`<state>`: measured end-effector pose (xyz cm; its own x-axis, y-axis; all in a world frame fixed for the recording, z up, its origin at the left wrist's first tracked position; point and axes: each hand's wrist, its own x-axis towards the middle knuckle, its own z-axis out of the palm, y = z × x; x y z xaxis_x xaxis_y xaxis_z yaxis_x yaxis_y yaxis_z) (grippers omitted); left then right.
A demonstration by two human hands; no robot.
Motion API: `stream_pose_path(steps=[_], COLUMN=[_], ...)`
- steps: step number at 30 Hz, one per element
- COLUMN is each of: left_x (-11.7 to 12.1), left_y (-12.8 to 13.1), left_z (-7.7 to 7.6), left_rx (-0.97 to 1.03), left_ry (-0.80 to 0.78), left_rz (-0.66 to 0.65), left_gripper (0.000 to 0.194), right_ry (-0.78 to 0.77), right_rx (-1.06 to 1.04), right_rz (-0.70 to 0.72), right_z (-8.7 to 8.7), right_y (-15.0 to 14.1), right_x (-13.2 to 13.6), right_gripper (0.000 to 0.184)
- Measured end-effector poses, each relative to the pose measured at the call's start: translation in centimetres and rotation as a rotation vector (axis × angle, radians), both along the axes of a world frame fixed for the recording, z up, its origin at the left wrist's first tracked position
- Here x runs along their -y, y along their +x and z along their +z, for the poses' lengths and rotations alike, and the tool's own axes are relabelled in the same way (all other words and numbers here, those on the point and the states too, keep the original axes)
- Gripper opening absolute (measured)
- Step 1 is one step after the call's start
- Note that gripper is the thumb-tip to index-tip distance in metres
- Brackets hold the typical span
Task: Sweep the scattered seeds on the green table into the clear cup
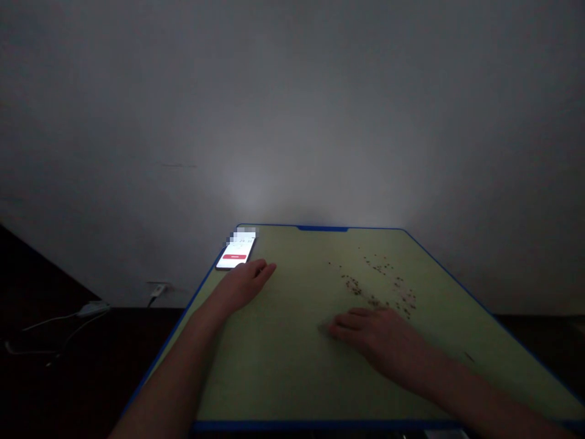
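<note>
My left hand (244,280) lies flat on a pale green table (283,366) with a blue rim, fingers together, just below a lit phone (236,251) at the far left corner. My right hand (375,335) rests palm down near the middle of the table, fingers pointing left. Several small dark seeds or grains (377,283) are scattered just beyond it toward the far right. Neither hand holds anything. The scene is dim.
A plain white wall (292,122) rises right behind the table. On the dark floor at left lie a white cable and a plug block (91,310). The table's blue edge has a notch (322,228) at the far side.
</note>
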<state>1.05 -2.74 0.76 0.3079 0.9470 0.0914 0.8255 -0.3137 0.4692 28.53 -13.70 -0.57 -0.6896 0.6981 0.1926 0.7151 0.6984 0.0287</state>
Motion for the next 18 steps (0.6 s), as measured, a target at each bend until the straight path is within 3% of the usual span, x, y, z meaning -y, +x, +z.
stream_pose_path(steps=[14,18], left_x=[0.1,0.1], left_y=[0.3,0.4], left_z=[0.3,0.5], left_rx=[0.007,0.008], left_ry=[-0.036,-0.040], left_rz=[-0.010,-0.010], left_gripper=[0.044,0.044], right_ry=[-0.013,-0.034], right_rx=[-0.072,-0.101], right_rz=[0.063,0.075], right_z=[-0.8,-0.3], right_y=[2.9,3.9], right_x=[3.9,4.2], right_gripper=[0.034,0.034])
